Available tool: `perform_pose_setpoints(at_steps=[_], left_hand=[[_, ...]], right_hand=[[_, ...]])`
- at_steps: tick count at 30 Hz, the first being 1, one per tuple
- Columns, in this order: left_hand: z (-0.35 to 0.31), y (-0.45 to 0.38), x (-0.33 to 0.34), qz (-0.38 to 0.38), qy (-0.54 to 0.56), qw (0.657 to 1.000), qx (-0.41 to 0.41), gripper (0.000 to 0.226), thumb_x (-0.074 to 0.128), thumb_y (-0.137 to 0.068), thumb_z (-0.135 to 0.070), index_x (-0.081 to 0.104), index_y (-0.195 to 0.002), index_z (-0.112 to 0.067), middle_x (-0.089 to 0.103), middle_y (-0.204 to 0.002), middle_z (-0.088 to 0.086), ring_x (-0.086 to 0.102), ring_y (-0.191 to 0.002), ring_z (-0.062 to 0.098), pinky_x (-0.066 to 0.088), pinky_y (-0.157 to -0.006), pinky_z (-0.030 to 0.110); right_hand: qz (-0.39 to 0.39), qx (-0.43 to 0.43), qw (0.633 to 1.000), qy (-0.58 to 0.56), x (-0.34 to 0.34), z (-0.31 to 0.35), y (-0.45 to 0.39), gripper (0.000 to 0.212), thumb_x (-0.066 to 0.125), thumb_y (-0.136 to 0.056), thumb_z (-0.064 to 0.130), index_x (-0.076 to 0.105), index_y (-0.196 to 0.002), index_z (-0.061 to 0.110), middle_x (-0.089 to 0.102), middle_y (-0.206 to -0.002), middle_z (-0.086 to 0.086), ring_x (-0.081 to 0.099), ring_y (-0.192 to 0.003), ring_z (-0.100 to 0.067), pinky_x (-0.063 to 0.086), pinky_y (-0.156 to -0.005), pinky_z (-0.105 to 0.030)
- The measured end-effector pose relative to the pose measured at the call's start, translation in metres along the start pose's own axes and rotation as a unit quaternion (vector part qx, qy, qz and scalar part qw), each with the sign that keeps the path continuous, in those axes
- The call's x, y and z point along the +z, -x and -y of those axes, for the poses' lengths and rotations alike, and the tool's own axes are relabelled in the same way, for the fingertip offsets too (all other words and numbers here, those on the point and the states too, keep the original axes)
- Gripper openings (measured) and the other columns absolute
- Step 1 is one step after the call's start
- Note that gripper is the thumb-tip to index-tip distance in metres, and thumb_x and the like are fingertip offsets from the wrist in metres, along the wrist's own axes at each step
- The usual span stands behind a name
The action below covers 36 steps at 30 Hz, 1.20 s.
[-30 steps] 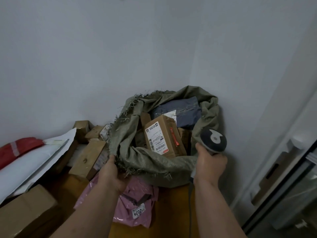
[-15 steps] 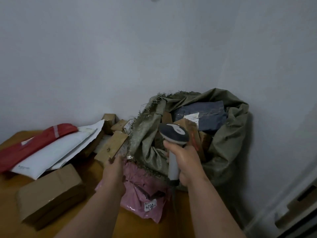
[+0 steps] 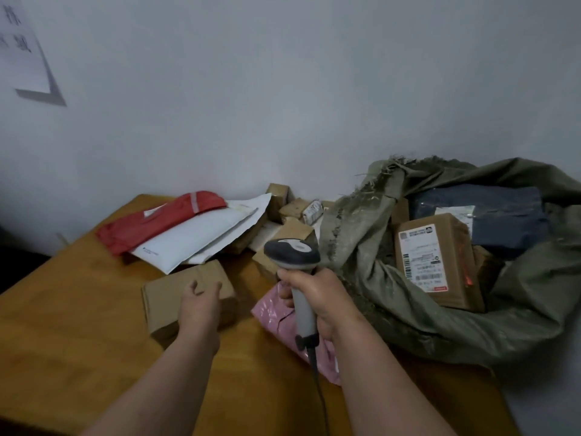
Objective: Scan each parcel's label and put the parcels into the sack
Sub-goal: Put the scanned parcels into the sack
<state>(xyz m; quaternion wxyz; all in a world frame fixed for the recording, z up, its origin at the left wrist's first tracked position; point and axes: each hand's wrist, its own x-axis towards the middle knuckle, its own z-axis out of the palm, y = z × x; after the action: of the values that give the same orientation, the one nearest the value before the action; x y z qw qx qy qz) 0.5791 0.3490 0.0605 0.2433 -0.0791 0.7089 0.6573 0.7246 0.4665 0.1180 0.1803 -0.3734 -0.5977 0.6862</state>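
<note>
An olive-green woven sack [image 3: 418, 309] lies open at the right of the table, holding a labelled brown box [image 3: 435, 259], a dark blue mailer [image 3: 503, 215] and other cartons. My right hand [image 3: 317, 294] grips the handle of a grey barcode scanner [image 3: 294, 253] in front of the sack. My left hand [image 3: 201, 305] hovers with spread, relaxed fingers over a plain brown cardboard box [image 3: 169, 294] on the wooden table [image 3: 78, 325]; whether it touches the box is unclear. A pink poly mailer [image 3: 273, 313] lies under my right hand.
A red mailer [image 3: 151, 223] and white padded envelopes [image 3: 201, 237] are stacked at the back. Several small brown boxes [image 3: 292, 209] stand against the wall beside the sack. A paper sheet [image 3: 22, 48] hangs on the wall at upper left.
My left hand let go of the sack's rim and moved left to the plain brown box. My right hand swung the scanner left, away from the sack's mouth. The view turned left.
</note>
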Motion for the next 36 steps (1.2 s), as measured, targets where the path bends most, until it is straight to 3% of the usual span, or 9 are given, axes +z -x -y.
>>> perform_pose_setpoints(at_steps=[3,7,12,17,20,24,29,33,36], left_hand=[[0.003,-0.036,-0.032,-0.021,-0.039,0.999,-0.011,0.068,0.064,-0.095,-0.036,0.029,-0.153,-0.030,0.035,-0.155,0.008,0.039,-0.137,0.038,0.038,-0.106,0.056],[0.007,-0.083,-0.073,-0.032,-0.083,0.995,-0.033,0.071,0.068,-0.092,-0.037,0.030,-0.153,-0.033,0.032,-0.156,0.010,0.038,-0.136,0.039,0.041,-0.107,0.058],[0.010,-0.131,-0.107,-0.001,-0.107,0.992,-0.069,0.076,0.067,-0.093,-0.034,0.024,-0.156,-0.032,0.028,-0.159,0.011,0.036,-0.139,0.038,0.038,-0.108,0.053],[0.018,-0.161,-0.126,0.046,-0.111,0.988,-0.097,0.084,0.068,-0.094,-0.032,0.015,-0.158,-0.039,0.020,-0.164,0.005,0.032,-0.143,0.039,0.036,-0.112,0.056],[0.022,-0.173,-0.128,0.089,-0.079,0.985,-0.123,0.082,0.065,-0.096,-0.025,0.013,-0.156,-0.045,0.036,-0.157,0.005,0.046,-0.133,0.032,0.046,-0.102,0.052],[0.033,-0.178,-0.124,0.102,-0.066,0.979,-0.164,0.076,0.060,-0.098,-0.018,0.018,-0.156,-0.044,0.055,-0.134,0.003,0.058,-0.104,0.021,0.051,-0.066,0.038],[0.042,-0.176,-0.122,0.106,-0.045,0.977,-0.181,0.080,0.056,-0.098,-0.011,0.014,-0.154,-0.051,0.056,-0.113,-0.004,0.058,-0.097,0.022,0.051,-0.066,0.039],[0.038,-0.166,-0.126,0.148,-0.028,0.974,-0.168,0.095,0.055,-0.095,0.003,0.011,-0.149,-0.060,0.052,-0.121,0.000,0.057,-0.104,0.029,0.055,-0.065,0.045],[0.038,-0.157,-0.128,0.156,-0.012,0.978,-0.140,0.094,0.051,-0.094,0.009,0.020,-0.147,-0.061,0.052,-0.126,0.003,0.055,-0.109,0.031,0.056,-0.070,0.050]], right_hand=[[-0.010,0.043,0.999,-0.030,0.035,-0.015,-0.019,0.024,0.080,-0.084,0.025,0.072,-0.098,0.008,0.072,-0.065,-0.002,0.068,-0.058,-0.011,0.056,-0.056,-0.025],[-0.037,0.070,0.996,-0.045,0.085,-0.040,-0.051,0.021,0.080,-0.084,0.025,0.069,-0.098,0.014,0.072,-0.073,-0.003,0.068,-0.071,-0.018,0.060,-0.083,-0.039],[-0.100,0.095,0.990,-0.039,0.132,-0.071,-0.077,0.021,0.080,-0.085,0.028,0.065,-0.098,0.020,0.070,-0.098,-0.006,0.068,-0.089,-0.020,0.058,-0.072,-0.034],[-0.135,0.138,0.981,-0.024,0.157,-0.087,-0.095,0.036,0.079,-0.084,0.034,0.062,-0.110,0.016,0.066,-0.098,-0.008,0.063,-0.089,-0.025,0.053,-0.078,-0.041],[-0.146,0.152,0.977,0.009,0.162,-0.092,-0.110,0.046,0.080,-0.081,0.042,0.061,-0.115,0.017,0.066,-0.101,-0.007,0.062,-0.092,-0.026,0.048,-0.075,-0.037],[-0.137,0.177,0.975,0.005,0.165,-0.100,-0.126,0.051,0.079,-0.081,0.046,0.057,-0.119,0.019,0.064,-0.105,-0.004,0.061,-0.096,-0.024,0.048,-0.082,-0.039],[-0.168,0.173,0.970,-0.031,0.161,-0.111,-0.129,0.047,0.079,-0.083,0.040,0.061,-0.119,0.016,0.067,-0.108,-0.003,0.062,-0.102,-0.025,0.050,-0.091,-0.042],[-0.209,0.173,0.960,-0.065,0.147,-0.108,-0.119,0.054,0.077,-0.086,0.040,0.056,-0.128,0.014,0.063,-0.119,-0.008,0.059,-0.115,-0.031,0.046,-0.106,-0.052],[-0.225,0.166,0.956,-0.084,0.137,-0.102,-0.113,0.055,0.077,-0.086,0.038,0.054,-0.130,0.014,0.063,-0.116,-0.008,0.060,-0.110,-0.030,0.048,-0.102,-0.050]])
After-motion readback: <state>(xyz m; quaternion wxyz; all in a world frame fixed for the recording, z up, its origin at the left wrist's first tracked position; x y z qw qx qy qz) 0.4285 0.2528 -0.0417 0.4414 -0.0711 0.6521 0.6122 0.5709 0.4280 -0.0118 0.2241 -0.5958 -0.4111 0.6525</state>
